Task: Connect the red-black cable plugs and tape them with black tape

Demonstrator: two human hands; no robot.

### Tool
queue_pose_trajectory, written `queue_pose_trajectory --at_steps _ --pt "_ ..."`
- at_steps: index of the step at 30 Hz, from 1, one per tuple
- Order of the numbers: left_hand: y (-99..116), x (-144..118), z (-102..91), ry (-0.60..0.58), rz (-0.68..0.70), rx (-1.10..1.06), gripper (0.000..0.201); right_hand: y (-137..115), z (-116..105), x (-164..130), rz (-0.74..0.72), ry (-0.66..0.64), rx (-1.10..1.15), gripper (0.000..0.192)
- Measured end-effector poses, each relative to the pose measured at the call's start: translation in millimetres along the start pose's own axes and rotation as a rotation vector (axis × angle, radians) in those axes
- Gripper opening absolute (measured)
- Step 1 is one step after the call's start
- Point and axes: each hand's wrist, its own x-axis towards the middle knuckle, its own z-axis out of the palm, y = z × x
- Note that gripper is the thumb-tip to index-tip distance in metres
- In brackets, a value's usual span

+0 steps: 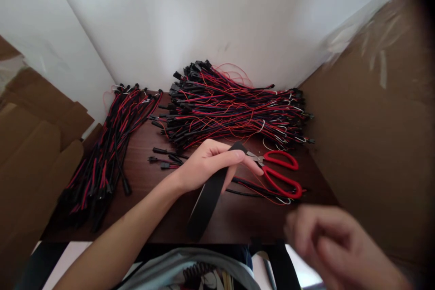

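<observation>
A black strap (208,195), flat and long, is held at its upper end by the left hand (207,163). The strap is pinched between the thumb and the fingers, which are pressed together on it near its tip at about 1 o'clock from the palm. From there the strap runs down toward 7 o'clock across the dark wooden table (238,222) and ends near the front edge of the table.

Red-handled scissors (278,173) are seen just beside the left fingertips, at 3 o'clock from them, lying flat on the table with the blades pointed at the hand. Some loose red and black wires (251,188) are lying under the scissors and beside the strap.

The right hand (326,240) is seen at 4 o'clock from the strap, low in the view and blurred. It is held apart from the strap and the scissors; the fingers look curled, but whether something is gripped cannot be told.

A large pile of red and black cables (231,108) with black connectors is placed at 12 o'clock from the left hand, near the white wall (190,18). A second, longer bundle of cables (105,154) is laid at 9 o'clock, well apart from the hand. Brown cardboard (374,136) is standing at 3 o'clock, and more cardboard is seen at the far left.
</observation>
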Motion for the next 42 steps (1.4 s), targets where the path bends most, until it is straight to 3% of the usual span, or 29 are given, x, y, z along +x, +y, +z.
queue_pose_trajectory --at_steps 2,4,9,12,15,20,28,34,42 --pt "2 -1 -0.6 -0.036 -0.004 0.023 0.045 -30 -4 33 -0.147 0.131 -0.047 0.029" --pt "3 -2 -1.6 -0.079 -0.004 0.055 0.046 -53 -4 63 -0.261 0.162 -0.113 0.024" --pt "3 -4 -3.4 -0.138 -0.01 0.081 0.045 -82 3 101 -0.309 -0.095 -0.298 0.027" --pt "1 -4 -3.2 -0.135 0.004 0.063 0.044 -88 2 105 -0.323 -0.246 -0.378 0.019" --pt "1 -4 -2.8 -0.152 0.007 0.055 0.043 -91 0 106 -0.379 -0.303 -0.443 0.016" --pt "2 -3 -3.4 -0.184 0.004 0.055 0.043 -95 2 107 -0.512 -0.263 -0.505 0.015" --pt "1 -3 -6.0 -0.237 0.04 0.018 0.044 -97 11 117 -0.641 -0.313 -0.515 0.015" --pt "0 -2 -4.8 -0.322 -0.001 0.029 0.039 -86 19 130 -0.713 -0.211 -0.441 0.011" --pt "2 0 -2.8 -0.297 0.008 -0.016 0.04 -101 44 124 -0.592 -0.168 -0.207 0.012"
